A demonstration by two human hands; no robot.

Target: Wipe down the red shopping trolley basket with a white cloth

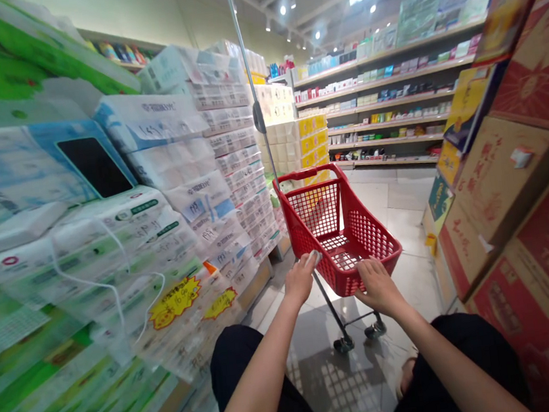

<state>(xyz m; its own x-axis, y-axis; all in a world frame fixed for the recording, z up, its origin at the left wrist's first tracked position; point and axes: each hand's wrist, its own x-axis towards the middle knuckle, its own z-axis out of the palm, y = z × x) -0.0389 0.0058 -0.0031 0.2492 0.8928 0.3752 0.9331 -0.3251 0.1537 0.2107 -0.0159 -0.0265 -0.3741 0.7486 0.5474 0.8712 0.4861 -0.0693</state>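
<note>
A red plastic basket cart [342, 238] on thin metal legs with small wheels stands on the tiled floor in front of me. A tall metal pole [243, 51] rises from its left side. At the basket's near left edge, my left hand [300, 278] is closed on a small whitish thing that I cannot make out. My right hand [377, 287] rests on the near rim, fingers bent over it and curled toward the inside. The basket holds nothing that I can see.
Stacked tissue packs [194, 195] line the left side, with a phone [94, 166] and white cables on them. Cardboard boxes [504, 180] are piled at the right. Shelves [388, 74] of small goods stand at the back. Tiled floor [405, 194] runs between.
</note>
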